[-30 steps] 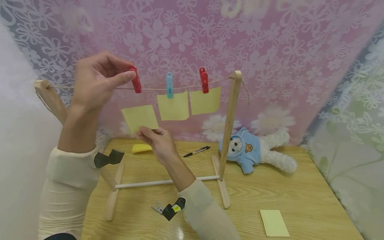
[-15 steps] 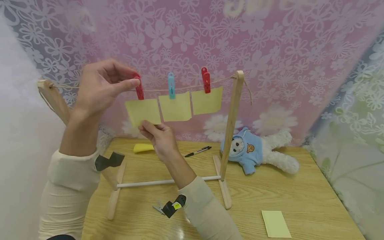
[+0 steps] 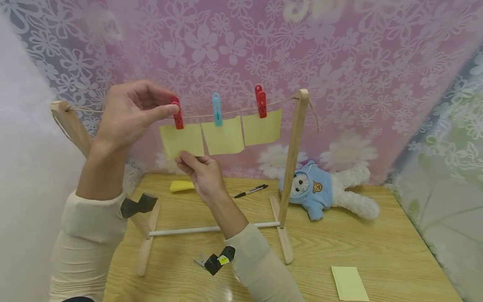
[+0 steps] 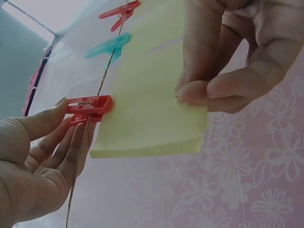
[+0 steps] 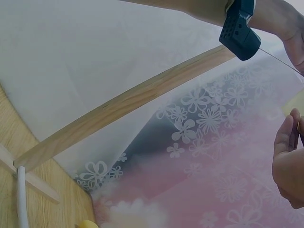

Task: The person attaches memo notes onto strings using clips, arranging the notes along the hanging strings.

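Observation:
My left hand (image 3: 126, 113) pinches a red clothespin (image 3: 178, 117) by its upper end at the string (image 3: 196, 116). The clothespin's tip overlaps the top edge of a yellow sticky note (image 3: 183, 140). My right hand (image 3: 205, 174) holds that note's lower edge between thumb and fingers. In the left wrist view, the red clothespin (image 4: 89, 108) straddles the string, its tip right at the note (image 4: 147, 123). To the right, a blue clothespin (image 3: 216, 110) and another red clothespin (image 3: 262, 104) each hold a yellow note on the string.
The string runs between two wooden posts (image 3: 293, 159) joined low down by a white rod (image 3: 185, 231). On the wooden table (image 3: 320, 251) lie a pen (image 3: 250, 191), a yellow object (image 3: 181, 186), a grey clip (image 3: 200, 262), a sticky note pad (image 3: 349, 283) and a plush toy (image 3: 320, 188).
My right hand has raised the note to the string, level with its neighbours. The left hand has brought the red clothespin down slightly onto the note's top edge.

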Tool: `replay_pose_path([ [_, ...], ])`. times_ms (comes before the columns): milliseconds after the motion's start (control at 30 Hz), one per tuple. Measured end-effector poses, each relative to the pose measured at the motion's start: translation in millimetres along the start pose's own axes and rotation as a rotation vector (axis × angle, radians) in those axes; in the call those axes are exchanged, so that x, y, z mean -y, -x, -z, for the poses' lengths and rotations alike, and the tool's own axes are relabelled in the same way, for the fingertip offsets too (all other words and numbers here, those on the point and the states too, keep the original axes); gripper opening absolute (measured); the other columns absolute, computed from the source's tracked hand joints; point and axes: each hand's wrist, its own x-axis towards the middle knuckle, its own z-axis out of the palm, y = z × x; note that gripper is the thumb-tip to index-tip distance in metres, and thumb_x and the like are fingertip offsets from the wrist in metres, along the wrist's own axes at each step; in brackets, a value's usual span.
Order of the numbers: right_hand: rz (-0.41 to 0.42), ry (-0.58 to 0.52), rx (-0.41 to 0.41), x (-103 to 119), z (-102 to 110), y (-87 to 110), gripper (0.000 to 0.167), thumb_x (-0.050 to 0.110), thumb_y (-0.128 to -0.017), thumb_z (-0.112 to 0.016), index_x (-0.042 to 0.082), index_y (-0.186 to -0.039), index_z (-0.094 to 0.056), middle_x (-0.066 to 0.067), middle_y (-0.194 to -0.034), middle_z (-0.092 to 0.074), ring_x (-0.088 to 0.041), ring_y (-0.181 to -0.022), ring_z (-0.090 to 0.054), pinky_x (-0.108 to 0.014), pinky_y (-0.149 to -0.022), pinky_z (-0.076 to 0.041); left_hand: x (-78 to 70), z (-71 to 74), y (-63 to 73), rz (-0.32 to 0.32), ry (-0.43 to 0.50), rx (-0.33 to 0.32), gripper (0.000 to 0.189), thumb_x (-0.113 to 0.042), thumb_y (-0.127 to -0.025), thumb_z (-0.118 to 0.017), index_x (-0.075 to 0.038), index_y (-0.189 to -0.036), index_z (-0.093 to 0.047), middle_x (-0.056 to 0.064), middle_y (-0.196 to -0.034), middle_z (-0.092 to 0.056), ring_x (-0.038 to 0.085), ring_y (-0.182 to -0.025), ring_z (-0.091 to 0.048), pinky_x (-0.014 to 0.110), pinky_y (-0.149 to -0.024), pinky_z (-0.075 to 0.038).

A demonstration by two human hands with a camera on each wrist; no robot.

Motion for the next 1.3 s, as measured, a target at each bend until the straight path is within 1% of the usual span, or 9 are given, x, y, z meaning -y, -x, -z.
replay_pose_path([
  [300, 0.011, 0.013, 0.014, 2.2, -2.2, 1.5, 0.029, -0.006, -0.093, -0.053, 0.01, -0.077, -0.072, 0.0, -0.077, -0.071, -0.008, -0.074, -0.068, -0.019, -0.078, -0.056, -0.9, 1.1, 3.7, 0.029, -0.136, 0.0, 0.026, -0.008, -0.076, -0.078, 0.004, -0.099, -0.071, -0.013, -0.083, -0.073, 0.005, -0.078, -0.07, 0.015, -0.078, -0.053],
  [467, 0.004, 0.031, 0.011, 3.3, -2.6, 3.3, 0.029, -0.005, -0.093, -0.053, 0.01, -0.076, -0.07, 0.002, -0.077, -0.07, -0.007, -0.074, -0.068, -0.019, -0.078, -0.056, -1.1, 0.7, 4.7, 0.041, -0.167, -0.009, 0.028, -0.011, -0.077, -0.079, 0.002, -0.101, -0.071, -0.013, -0.086, -0.073, 0.003, -0.08, -0.07, 0.014, -0.078, -0.053],
  [567, 0.001, 0.038, 0.006, 4.0, -2.2, 3.9, 0.028, -0.006, -0.092, -0.053, 0.011, -0.075, -0.068, 0.002, -0.077, -0.07, -0.008, -0.074, -0.068, -0.02, -0.079, -0.056, -1.5, -0.2, 4.6, 0.038, -0.193, -0.015, 0.03, -0.013, -0.077, -0.079, 0.001, -0.103, -0.071, -0.01, -0.089, -0.073, 0.002, -0.082, -0.07, 0.015, -0.079, -0.053],
  [733, -0.018, 0.042, 0.008, 4.2, 0.8, 3.3, 0.026, -0.005, -0.092, -0.055, 0.012, -0.077, -0.069, 0.002, -0.077, -0.07, -0.007, -0.074, -0.068, -0.02, -0.08, -0.055, -3.3, -1.6, 4.2, 0.049, -0.253, -0.028, 0.035, -0.017, -0.077, -0.079, -0.001, -0.108, -0.07, 0.007, -0.105, -0.073, 0.0, -0.086, -0.068, 0.016, -0.081, -0.053],
  [900, -0.03, 0.052, 0.009, 3.8, 7.5, 3.9, 0.016, -0.005, -0.092, -0.055, 0.005, -0.088, -0.067, 0.0, -0.082, -0.068, -0.008, -0.077, -0.068, -0.02, -0.08, -0.056, -3.4, -3.8, 3.5, 0.041, -0.241, -0.033, 0.039, -0.015, -0.077, -0.079, -0.001, -0.112, -0.068, 0.017, -0.114, -0.068, 0.008, -0.092, -0.07, 0.019, -0.083, -0.054],
  [967, -0.032, 0.078, 0.01, 3.2, 11.9, 4.6, 0.013, -0.005, -0.092, -0.054, -0.003, -0.099, -0.064, 0.0, -0.085, -0.067, -0.008, -0.078, -0.067, -0.02, -0.08, -0.055, -3.0, -4.7, 3.6, 0.035, -0.244, -0.033, 0.04, -0.014, -0.077, -0.079, -0.001, -0.113, -0.068, 0.018, -0.115, -0.068, 0.012, -0.095, -0.07, 0.02, -0.083, -0.054],
  [1100, -0.043, 0.181, 0.0, 3.2, 25.2, 8.5, 0.028, -0.004, -0.092, -0.055, -0.011, -0.119, -0.056, 0.002, -0.09, -0.065, -0.006, -0.078, -0.066, -0.019, -0.081, -0.055, -1.7, -6.1, 5.2, 0.027, -0.251, -0.029, 0.042, -0.015, -0.078, -0.078, -0.001, -0.115, -0.067, 0.017, -0.116, -0.067, 0.012, -0.097, -0.07, 0.02, -0.085, -0.054],
  [1200, -0.057, 0.291, -0.001, 6.2, 38.1, 13.8, 0.03, 0.0, -0.091, -0.059, -0.009, -0.119, -0.058, 0.002, -0.093, -0.065, -0.007, -0.081, -0.067, -0.022, -0.085, -0.055, 1.1, -6.4, 7.6, 0.004, -0.228, -0.049, 0.042, -0.014, -0.078, -0.078, -0.001, -0.116, -0.066, 0.017, -0.115, -0.068, 0.009, -0.097, -0.069, 0.019, -0.086, -0.053],
  [1300, -0.045, 0.451, 0.03, 14.2, 50.6, 23.2, 0.03, 0.006, -0.089, -0.064, -0.005, -0.117, -0.061, -0.001, -0.097, -0.067, -0.009, -0.086, -0.068, -0.027, -0.087, -0.055, 4.8, -7.5, 11.5, -0.042, -0.205, -0.097, 0.04, -0.011, -0.078, -0.078, -0.001, -0.115, -0.066, 0.015, -0.114, -0.068, 0.008, -0.1, -0.067, 0.02, -0.088, -0.053],
])
